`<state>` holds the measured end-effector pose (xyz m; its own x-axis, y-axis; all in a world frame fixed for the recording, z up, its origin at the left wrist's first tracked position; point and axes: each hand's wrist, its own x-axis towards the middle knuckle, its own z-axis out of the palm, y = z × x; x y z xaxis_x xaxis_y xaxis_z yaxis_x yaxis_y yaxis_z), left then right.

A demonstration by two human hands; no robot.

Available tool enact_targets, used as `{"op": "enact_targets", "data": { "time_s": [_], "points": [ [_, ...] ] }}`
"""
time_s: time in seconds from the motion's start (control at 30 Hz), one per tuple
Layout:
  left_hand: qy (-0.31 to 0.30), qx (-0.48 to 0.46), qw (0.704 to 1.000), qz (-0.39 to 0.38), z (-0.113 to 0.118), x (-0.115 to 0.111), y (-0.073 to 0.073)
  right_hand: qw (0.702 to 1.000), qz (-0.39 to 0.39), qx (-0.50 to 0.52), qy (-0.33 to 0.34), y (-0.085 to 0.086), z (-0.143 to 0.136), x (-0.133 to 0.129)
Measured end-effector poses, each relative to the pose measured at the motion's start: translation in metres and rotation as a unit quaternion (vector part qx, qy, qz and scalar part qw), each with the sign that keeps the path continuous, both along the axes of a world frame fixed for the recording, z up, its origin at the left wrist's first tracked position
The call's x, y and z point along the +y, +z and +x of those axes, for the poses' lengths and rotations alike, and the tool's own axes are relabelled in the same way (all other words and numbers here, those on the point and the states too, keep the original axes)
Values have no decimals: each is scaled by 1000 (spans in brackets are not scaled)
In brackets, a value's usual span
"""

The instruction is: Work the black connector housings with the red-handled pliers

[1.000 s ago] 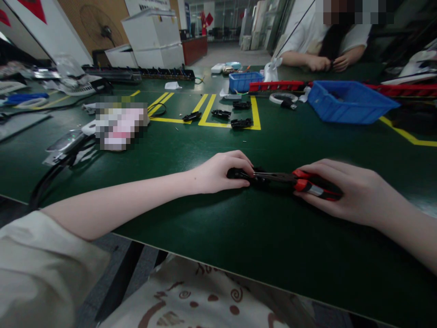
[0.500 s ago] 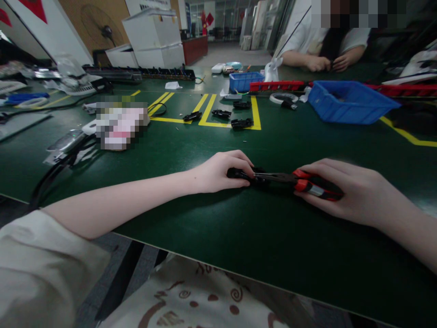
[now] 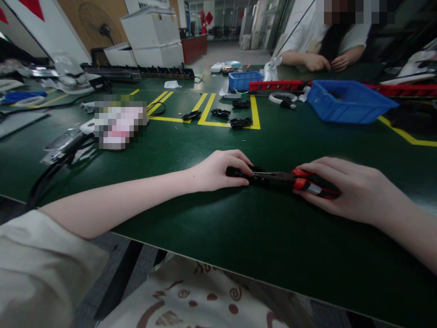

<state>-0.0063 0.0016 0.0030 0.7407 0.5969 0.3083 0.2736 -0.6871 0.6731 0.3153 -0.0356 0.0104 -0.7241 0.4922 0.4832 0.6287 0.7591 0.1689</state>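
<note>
Near the middle of the green table, my left hand [image 3: 223, 171] is closed on a small black part [image 3: 235, 172], which lies low at the tabletop and is partly hidden by my fingers. My right hand [image 3: 355, 187] is wrapped around the red and black handles of long-nose pliers [image 3: 278, 176]. Their slim jaws point left and reach the black part beside my left fingertips. Whether the jaws are gripping it I cannot tell. Farther back lie several similar black parts, among them one [image 3: 241, 122] inside the yellow tape lines.
A large blue bin [image 3: 351, 102] stands at the back right, a smaller blue bin [image 3: 246, 81] at the back centre. Red strips [image 3: 276, 85] run along the back. Cables [image 3: 51, 171] and a pixelated pink item [image 3: 119, 127] lie left. A person [image 3: 324, 50] sits opposite.
Both hands, the black part and the pliers hold almost the same position. Only a slight shift of the whole view shows.
</note>
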Motion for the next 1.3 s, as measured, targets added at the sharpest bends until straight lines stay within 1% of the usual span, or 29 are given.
{"op": "enact_targets", "data": {
  "time_s": [0.1,0.17,0.4,0.93,1.17,1.3],
  "points": [
    [-1,0,1000,0,0,0,0,1000,19,-9,4,-1,0,1],
    [-2,-3,1000,-3,0,0,-1,1000,17,-6,7,-1,1,1],
    [-13,-1,1000,-7,-1,0,0,999,-49,13,0,-1,3,1],
    [-35,33,998,-29,1,3,3,1000,-30,3,8,-4,3,2],
    [-25,16,999,-27,1,2,2,1000,-23,-1,10,-5,6,3],
    [7,4,999,-38,1,-1,2,1000,-29,3,9,-3,5,3]
  ]
}}
